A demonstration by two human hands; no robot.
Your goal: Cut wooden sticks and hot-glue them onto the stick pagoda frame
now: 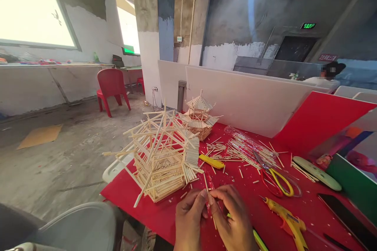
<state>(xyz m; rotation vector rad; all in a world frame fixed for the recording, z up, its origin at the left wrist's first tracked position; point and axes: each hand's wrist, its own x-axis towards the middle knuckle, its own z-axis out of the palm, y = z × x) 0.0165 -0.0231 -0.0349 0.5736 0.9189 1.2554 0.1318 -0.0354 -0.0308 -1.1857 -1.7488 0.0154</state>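
Note:
Low over the red tabletop (176,225), my left hand (190,211) pinches a thin wooden stick (205,181) between thumb and fingertips. My right hand (231,211) grips the same stick close beside it, both hands closed. The stick's upper end shows above the fingers and its lower end below them. Left of my hands stands an open pavilion-like model (159,198) built from sticks, its roof partly covered with short pieces. A yellow utility knife (211,162) lies beyond my fingertips. Under my right hand lies a yellow-green object (259,240), mostly hidden.
Behind stands a smaller stick pagoda (199,115). Loose sticks and a plastic bag of sticks (244,145) lie at the back. To the right are scissors (277,180), a yellow glue gun (287,219) and a dark phone-like slab (347,215). A person (325,76) sits beyond the white boards (235,98).

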